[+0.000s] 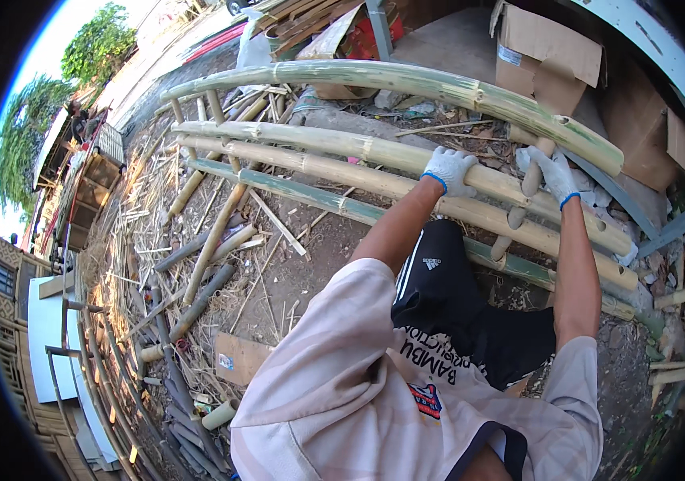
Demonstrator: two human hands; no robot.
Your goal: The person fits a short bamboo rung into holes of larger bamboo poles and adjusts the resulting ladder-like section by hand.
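Note:
A bamboo frame spans the view in front of me: several long, bent poles joined by short rungs near both ends. My left hand (451, 170), in a white glove with a blue cuff, is closed over the second bamboo pole (342, 143) from the far side. My right hand (552, 171), gloved the same way, is closed around a short bamboo rung (531, 178) between the top pole (406, 78) and the second one. The undersides of both grips are hidden. Holes show near the right ends of the poles. Nearest my legs runs a greenish pole (310, 196).
Bamboo offcuts and split strips (218, 240) litter the ground to the left. Cardboard boxes (547, 60) stand at the far right beside a grey metal frame (667, 234). More bamboo lies stacked (302, 20) at the back. A flat cardboard piece (240, 358) rests near my left side.

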